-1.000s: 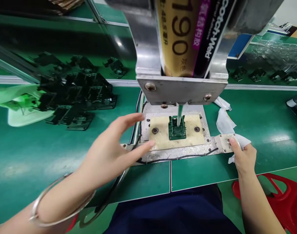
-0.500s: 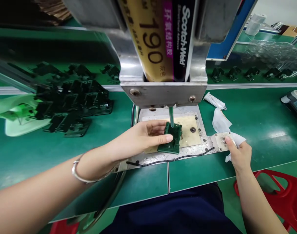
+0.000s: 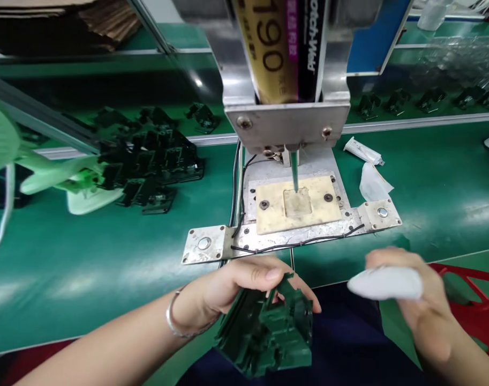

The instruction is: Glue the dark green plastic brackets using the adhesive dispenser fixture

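Lifted off the fixture, the green moulded part (image 3: 268,327) now sits at the bottom centre of the frame, gripped by the left hand (image 3: 244,284), its fingers (image 3: 274,274) curled over the part's edge. Farther left, similar dark parts (image 3: 156,166) lie heaped on the green bench mat (image 3: 79,257), set aside within reach. Above centre, the dispensing nozzle (image 3: 294,169) points down at the empty recess of the cream fixture plate (image 3: 296,206), which is screwed in place beneath it. At lower right, the blurred right hand (image 3: 424,305) has its fingers closed around a white wipe (image 3: 384,283), keeping it ready.
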Demonstrator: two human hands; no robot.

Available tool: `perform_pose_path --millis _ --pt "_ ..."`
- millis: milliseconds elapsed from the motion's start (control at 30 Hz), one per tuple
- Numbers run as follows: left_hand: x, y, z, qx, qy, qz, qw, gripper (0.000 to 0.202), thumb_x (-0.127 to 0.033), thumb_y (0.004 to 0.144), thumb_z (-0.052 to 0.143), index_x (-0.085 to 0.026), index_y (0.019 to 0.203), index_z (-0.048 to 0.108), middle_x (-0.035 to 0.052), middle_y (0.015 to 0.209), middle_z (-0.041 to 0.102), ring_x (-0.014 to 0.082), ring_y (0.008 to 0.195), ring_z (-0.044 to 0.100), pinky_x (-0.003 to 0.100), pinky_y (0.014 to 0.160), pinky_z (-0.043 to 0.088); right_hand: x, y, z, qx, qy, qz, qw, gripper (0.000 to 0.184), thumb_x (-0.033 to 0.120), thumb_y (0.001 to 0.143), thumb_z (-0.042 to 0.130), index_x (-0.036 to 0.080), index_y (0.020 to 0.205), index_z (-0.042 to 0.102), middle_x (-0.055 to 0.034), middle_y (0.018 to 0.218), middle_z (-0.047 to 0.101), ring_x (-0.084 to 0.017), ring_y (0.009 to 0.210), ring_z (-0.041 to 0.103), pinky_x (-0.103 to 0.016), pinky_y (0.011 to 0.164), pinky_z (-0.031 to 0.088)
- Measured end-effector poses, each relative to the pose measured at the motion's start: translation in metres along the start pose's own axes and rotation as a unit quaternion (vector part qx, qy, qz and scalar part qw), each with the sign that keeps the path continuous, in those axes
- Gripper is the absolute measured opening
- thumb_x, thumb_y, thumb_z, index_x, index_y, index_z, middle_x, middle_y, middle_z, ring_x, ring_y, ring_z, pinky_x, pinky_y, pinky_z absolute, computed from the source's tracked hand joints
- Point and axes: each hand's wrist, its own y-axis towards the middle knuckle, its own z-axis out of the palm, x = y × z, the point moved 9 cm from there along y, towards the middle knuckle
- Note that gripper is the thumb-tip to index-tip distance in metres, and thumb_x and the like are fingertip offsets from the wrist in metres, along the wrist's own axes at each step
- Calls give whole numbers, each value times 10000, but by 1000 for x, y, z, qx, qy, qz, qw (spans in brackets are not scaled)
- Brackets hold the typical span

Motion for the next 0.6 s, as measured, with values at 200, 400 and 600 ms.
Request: perform_pose_path --millis 200,400,600 --pt "18 14 22 35 4 -35 999 529 -637 595 821 -126 723 772 44 614 658 183 532 525 310 578 428 78 14 96 296 46 -93 950 765 916 894 329 264 529 491 21 527 435 -127 442 402 -316 473 311" --pt "6 9 17 4 112 46 993 506 -641 714 775 -151 837 810 39 742 686 205 708 535 323 722 427 84 -9 89 285 -60 -201 935 726 836 925 460 237 523 379 28 570 385 -119 474 318 -337 489 215" --pt "13 7 20 18 116 48 992 496 -629 754 729 -134 783 760 22 666 536 176 667 431 291 624 354 90 -15 91 247 -128 -235 931 726 793 963 453 217 532 359 33 589 359 -111 486 262 -334 489 203"
